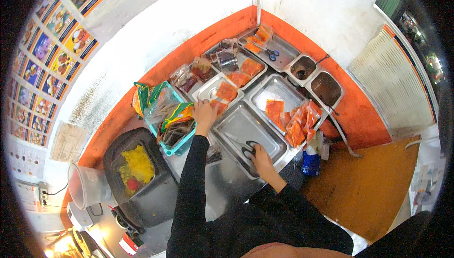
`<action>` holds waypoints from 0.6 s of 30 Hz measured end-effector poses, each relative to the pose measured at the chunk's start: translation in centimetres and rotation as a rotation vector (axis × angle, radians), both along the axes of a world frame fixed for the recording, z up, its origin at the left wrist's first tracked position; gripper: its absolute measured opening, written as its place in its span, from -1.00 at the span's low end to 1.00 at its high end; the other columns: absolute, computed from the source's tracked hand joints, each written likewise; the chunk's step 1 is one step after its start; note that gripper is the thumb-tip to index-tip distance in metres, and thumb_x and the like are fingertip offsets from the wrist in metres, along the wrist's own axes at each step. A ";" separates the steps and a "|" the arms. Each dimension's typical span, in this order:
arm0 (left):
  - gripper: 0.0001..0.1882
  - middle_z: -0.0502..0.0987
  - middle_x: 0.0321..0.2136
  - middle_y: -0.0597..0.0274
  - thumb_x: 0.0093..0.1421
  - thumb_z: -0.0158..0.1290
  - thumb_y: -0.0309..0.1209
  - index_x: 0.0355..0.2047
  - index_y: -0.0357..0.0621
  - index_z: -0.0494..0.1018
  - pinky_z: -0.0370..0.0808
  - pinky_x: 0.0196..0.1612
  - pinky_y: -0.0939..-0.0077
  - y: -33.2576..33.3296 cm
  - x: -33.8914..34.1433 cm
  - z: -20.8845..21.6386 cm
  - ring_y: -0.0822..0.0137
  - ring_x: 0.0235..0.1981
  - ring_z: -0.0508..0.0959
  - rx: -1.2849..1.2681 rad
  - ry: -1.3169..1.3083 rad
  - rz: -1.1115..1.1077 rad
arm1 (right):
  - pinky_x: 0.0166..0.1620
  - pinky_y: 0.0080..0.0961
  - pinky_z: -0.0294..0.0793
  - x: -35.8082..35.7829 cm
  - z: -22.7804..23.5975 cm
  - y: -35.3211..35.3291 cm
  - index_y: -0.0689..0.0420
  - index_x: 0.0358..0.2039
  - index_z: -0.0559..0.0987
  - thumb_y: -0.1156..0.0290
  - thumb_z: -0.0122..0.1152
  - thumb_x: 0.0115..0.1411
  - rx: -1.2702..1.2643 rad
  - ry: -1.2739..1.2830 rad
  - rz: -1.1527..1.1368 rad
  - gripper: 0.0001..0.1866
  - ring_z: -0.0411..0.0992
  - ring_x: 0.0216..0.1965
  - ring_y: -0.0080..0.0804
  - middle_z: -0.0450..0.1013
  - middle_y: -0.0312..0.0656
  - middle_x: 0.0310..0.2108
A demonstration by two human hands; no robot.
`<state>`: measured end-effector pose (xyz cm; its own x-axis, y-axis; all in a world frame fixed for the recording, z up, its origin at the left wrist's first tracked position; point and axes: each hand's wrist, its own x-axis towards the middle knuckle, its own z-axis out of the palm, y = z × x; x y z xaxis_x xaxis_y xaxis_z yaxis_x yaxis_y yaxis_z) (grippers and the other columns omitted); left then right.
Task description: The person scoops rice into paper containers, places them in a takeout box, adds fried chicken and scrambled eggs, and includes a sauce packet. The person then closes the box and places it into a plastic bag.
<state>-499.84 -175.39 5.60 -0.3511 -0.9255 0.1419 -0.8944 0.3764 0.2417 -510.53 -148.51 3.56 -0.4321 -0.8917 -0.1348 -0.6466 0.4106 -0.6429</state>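
My right hand (265, 163) is closed round the black handles of a pair of scissors (247, 149), whose blades point left over a bare steel tray (253, 125). Further left, my left hand (204, 116) has its fingers bent at the edge of a clear packet of orange food (219, 107) and seems to grip it; the fingertips are partly hidden. Another orange packet (227, 91) lies just beyond, on a small steel tray (204, 90). Close beside my left wrist is a turquoise basket (170, 151) with green and yellow bags (178, 116) in it.
More orange packets (298, 123) fill a steel tray at the right. Dark packets (227, 59) and blue-handled scissors (272, 54) lie further back, near two sauce pans (325, 89). At left are a black tub with yellow food (137, 166) and a clear bucket (87, 186).
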 end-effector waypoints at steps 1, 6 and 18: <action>-0.40 0.49 0.00 0.03 0.07 0.18 -0.02 0.01 -0.16 0.42 0.26 0.12 -0.06 -0.5 -0.8 -0.4 -0.01 0.09 0.39 0.056 -0.048 0.035 | -0.13 -0.09 0.49 -0.8 0.0 -0.3 0.24 -0.05 0.36 0.48 0.26 0.05 0.002 -0.097 -0.030 -0.55 0.39 -0.10 0.16 0.35 0.11 -0.14; -0.43 0.58 -0.15 0.05 -0.03 0.24 0.08 -0.24 -0.18 0.54 0.21 0.14 -0.12 -2.2 -4.6 0.3 0.00 0.07 0.43 0.203 -0.106 0.092 | -0.20 -0.19 0.55 -4.4 -2.6 -3.5 0.23 -0.18 0.45 0.42 0.33 -0.01 0.116 0.453 0.188 -0.61 0.43 -0.09 -0.06 0.38 -0.03 -0.18; -0.70 0.56 -0.09 0.19 0.23 0.15 -0.42 -0.04 -0.19 0.46 0.55 -0.05 0.41 -3.5 -5.0 -4.3 0.28 -0.13 0.58 0.925 1.723 0.215 | -0.02 -0.37 0.47 -14.1 -2.8 -5.3 0.32 -0.06 0.53 0.41 0.34 0.06 0.300 -0.918 0.274 -0.57 0.51 -0.12 -0.28 0.55 -0.05 -0.17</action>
